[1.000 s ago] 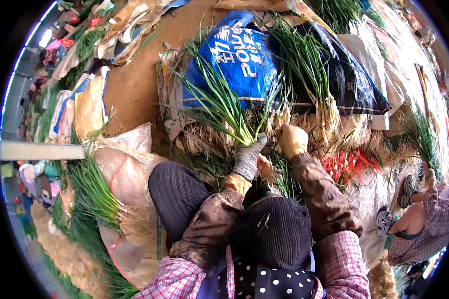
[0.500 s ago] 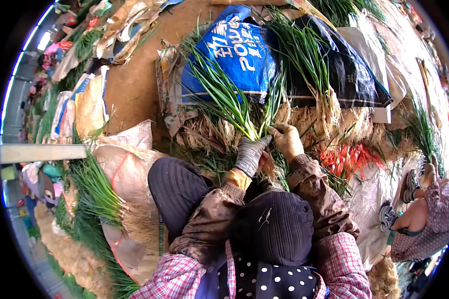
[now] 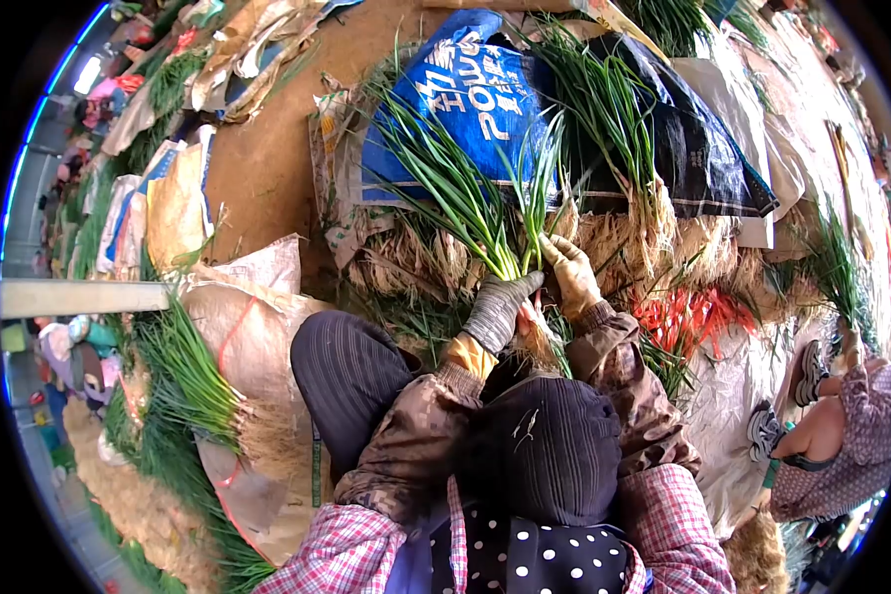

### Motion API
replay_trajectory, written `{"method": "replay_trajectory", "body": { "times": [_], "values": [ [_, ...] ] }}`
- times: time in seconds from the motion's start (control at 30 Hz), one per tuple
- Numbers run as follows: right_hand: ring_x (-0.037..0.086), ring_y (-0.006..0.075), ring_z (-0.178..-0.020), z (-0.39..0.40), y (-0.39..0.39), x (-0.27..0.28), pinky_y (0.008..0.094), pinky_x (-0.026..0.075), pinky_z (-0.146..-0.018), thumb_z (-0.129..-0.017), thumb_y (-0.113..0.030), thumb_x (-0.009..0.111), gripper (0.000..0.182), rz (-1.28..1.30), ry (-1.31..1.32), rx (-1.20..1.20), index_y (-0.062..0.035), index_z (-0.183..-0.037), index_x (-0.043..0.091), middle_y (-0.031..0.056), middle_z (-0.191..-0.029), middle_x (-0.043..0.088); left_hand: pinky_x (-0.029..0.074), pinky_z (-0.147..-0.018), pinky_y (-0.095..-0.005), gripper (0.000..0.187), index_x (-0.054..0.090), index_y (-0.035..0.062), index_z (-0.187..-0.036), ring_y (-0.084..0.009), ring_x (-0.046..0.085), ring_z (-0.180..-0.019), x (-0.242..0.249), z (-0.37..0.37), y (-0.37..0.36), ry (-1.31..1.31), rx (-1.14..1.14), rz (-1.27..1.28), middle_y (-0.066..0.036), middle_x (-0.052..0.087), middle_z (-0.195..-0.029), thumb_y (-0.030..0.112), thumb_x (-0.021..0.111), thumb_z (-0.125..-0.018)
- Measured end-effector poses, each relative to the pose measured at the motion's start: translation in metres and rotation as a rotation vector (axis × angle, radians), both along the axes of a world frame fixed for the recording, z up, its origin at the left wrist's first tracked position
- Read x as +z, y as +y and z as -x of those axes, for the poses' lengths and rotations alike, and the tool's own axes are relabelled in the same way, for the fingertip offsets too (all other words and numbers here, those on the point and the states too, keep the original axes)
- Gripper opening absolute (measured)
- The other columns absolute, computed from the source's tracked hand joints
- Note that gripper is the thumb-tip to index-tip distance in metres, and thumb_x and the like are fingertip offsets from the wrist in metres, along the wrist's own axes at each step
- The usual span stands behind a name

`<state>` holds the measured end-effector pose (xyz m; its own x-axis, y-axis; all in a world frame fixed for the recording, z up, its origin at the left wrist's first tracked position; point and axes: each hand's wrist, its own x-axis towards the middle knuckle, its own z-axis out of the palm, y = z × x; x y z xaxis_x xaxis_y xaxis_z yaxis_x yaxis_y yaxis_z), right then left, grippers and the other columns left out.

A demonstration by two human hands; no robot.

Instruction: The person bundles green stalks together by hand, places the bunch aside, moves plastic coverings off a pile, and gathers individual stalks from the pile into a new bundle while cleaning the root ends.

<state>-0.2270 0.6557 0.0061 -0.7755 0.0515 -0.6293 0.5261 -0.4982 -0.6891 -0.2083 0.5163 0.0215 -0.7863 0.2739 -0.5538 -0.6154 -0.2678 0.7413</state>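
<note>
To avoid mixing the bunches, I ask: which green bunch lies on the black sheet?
The upper bunch, right of the blue sheet, its roots over the black sheet's edge. Another bunch is in the left hand; a third lies on the pale sack.

I'm seeing white lettering running across a blue sack [image 3: 455, 109], pink-and-white checks covering the shirt sleeves [image 3: 351, 544], white dots speckling a black apron [image 3: 544, 564], thin stripes lining the dark trousers [image 3: 351, 371], and bright red strips [image 3: 688, 319] glowing.
</note>
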Motion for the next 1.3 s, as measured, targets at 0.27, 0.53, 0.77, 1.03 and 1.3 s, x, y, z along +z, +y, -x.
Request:
{"method": "replay_trajectory", "body": {
  "times": [0.27, 0.53, 0.77, 1.03, 1.3],
  "values": [
    [0.059, 0.0123, -0.053, -0.004, -0.001, -0.014, 0.0241, 0.048, -0.042, -0.088, -0.017, 0.066, 0.019, -0.054, 0.050, -0.048, -0.0015, -0.099, 0.063, 0.0058, -0.076, 0.066, 0.040, -0.029, -0.0248, 0.016, 0.059, 0.0034, -0.082, -0.0146, 0.053, -0.036, -0.001, -0.001, 0.006, -0.073, 0.004, 0.087, -0.005, 0.059, -0.057, 0.016, 0.069, -0.085],
    [0.067, 0.0309, -0.076, -0.017, 0.009, -0.054, 0.0382, 0.052, -0.071, -0.075, -0.021, 0.071, 0.019, -1.268, -0.017, 0.562, -0.0064, -0.088, 0.071, 0.0171, -0.081, 0.068, 0.035, -0.029, -0.0220, 0.018, 0.067, -0.0010, -0.085, -0.0098, 0.054, -0.039, 0.006, 0.002, 0.013, -0.181, 0.017, 0.212, -0.008, 0.066, -0.068, 0.017, 0.069, -0.085],
    [0.066, 0.0309, -0.082, 0.005, 0.018, -0.054, 0.0382, 0.053, -0.078, -0.082, -0.024, 0.063, 0.020, -1.309, 0.179, 1.073, -0.0118, -0.095, 0.071, 0.0162, -0.092, 0.068, 0.040, -0.030, -0.0249, 0.018, 0.064, -0.0009, -0.076, -0.0144, 0.055, -0.038, -0.018, 0.005, 0.017, -0.179, 0.260, 0.070, -0.008, 0.064, -0.061, 0.014, 0.070, -0.083],
    [0.066, 0.0357, -0.078, 0.085, 0.044, -0.009, 0.0417, 0.054, -0.067, -0.083, -0.014, 0.059, 0.018, -1.724, 0.180, 0.672, -0.0038, -0.096, 0.064, 0.0183, -0.082, 0.067, 0.040, -0.044, -0.0234, 0.031, 0.063, 0.0033, -0.105, -0.0087, 0.049, -0.053, -0.032, 0.008, 0.008, -0.328, 0.062, 0.036, 0.001, 0.060, -0.073, 0.017, 0.074, -0.080],
    [0.064, 0.0219, -0.061, 0.033, 0.036, -0.036, 0.0358, 0.053, -0.056, -0.089, -0.028, 0.055, 0.024, -1.448, -0.108, 0.752, -0.0073, -0.084, 0.065, 0.0096, -0.071, 0.066, 0.052, -0.052, -0.0261, 0.030, 0.063, 0.0051, -0.113, -0.0132, 0.062, -0.060, -0.031, 0.012, 0.008, -0.168, 0.077, 0.157, -0.009, 0.069, -0.094, 0.013, 0.069, -0.085]
  ]
}}
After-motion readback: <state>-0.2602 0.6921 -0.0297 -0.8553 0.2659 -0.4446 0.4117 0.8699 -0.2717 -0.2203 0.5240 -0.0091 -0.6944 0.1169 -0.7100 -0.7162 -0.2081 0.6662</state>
